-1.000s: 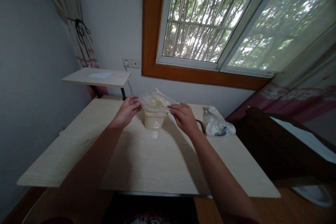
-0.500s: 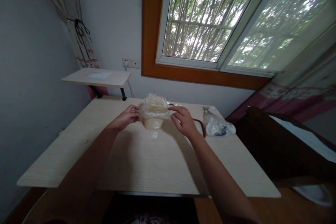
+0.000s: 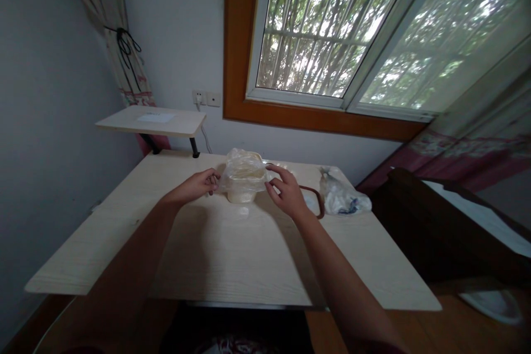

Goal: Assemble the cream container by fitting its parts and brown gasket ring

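Note:
A cream container [image 3: 241, 197] with ribbed sides stands near the back middle of the table. Clear crinkled plastic film [image 3: 244, 168] lies loosely over its top and hangs past both sides. At the film's left edge, my left hand [image 3: 202, 183] is closed, its fingertips pinching the plastic. My right hand [image 3: 287, 191] is on the opposite side, with thumb and forefinger at the film's right edge. The container's upper part shows only hazily through the film.
Right of my right hand lies a brown-rimmed lid-like piece [image 3: 318, 204], partly hidden. Beside it is a clear plastic bag [image 3: 344, 196] with white and blue contents. A small raised shelf [image 3: 166, 120] stands at the table's [image 3: 240, 254] back left, under the wall sockets [image 3: 206, 98].
The film is drawn lower and wider at the container's sides. My left fingers have closed more tightly at its edge; my right hand has shifted slightly, uncovering more of the brown rim.

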`<state>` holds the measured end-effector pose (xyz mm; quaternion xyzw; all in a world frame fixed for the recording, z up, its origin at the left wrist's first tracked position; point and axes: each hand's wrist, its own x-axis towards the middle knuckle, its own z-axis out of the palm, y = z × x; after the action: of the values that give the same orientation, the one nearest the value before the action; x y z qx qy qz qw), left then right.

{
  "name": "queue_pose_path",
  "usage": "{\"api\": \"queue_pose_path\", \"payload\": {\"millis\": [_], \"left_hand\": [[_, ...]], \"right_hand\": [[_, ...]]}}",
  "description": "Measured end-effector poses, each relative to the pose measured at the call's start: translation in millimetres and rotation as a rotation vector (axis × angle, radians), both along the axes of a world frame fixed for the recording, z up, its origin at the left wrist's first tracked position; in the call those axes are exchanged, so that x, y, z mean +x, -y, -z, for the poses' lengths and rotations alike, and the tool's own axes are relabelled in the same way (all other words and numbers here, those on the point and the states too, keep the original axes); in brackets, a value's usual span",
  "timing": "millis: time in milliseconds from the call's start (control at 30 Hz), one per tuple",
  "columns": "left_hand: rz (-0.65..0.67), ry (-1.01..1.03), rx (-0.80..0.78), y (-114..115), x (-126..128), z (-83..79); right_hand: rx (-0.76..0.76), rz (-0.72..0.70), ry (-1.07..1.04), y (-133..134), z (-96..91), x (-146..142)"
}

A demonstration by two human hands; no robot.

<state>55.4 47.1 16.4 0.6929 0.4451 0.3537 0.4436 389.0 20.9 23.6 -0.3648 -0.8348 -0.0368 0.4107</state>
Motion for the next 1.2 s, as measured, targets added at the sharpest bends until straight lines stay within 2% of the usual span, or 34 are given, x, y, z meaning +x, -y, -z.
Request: {"api": "queue_pose_path", "payload": {"millis": [167,333,500,667,800,933,1200], "left_hand": [[-0.144,-0.129,0.178,-1,6,-6.6],[-0.058,0.041,0.202,2,12,-5.8],[0.000,0.146,0.183,-5,20,4.2],[-0.036,0.227,0.196,-20,33,9.4],[-0.051,0.375,0.136,-23,39,5.5],[-0.106,0.434,0.101,-17,42,1.9],[-0.150,0.398,0.204,-2,44,3.6]], "right_hand": [[-0.014,-0.016,-0.053,-2,3.8,-5],[-0.104,-0.064,-0.204,0,3.0,-8],[-0.320,-0.116,-0.439,-2,5.4,-15],[-0.467,-0.150,-0.657,-8,10.2,-24],[-0.504,-0.164,-0.718,-12,14.2,-29],[-0.514,-0.153,-0.742,-12,17.8,-32],[-0.382,-0.094,-0.643,0,14.8,-28]]}}
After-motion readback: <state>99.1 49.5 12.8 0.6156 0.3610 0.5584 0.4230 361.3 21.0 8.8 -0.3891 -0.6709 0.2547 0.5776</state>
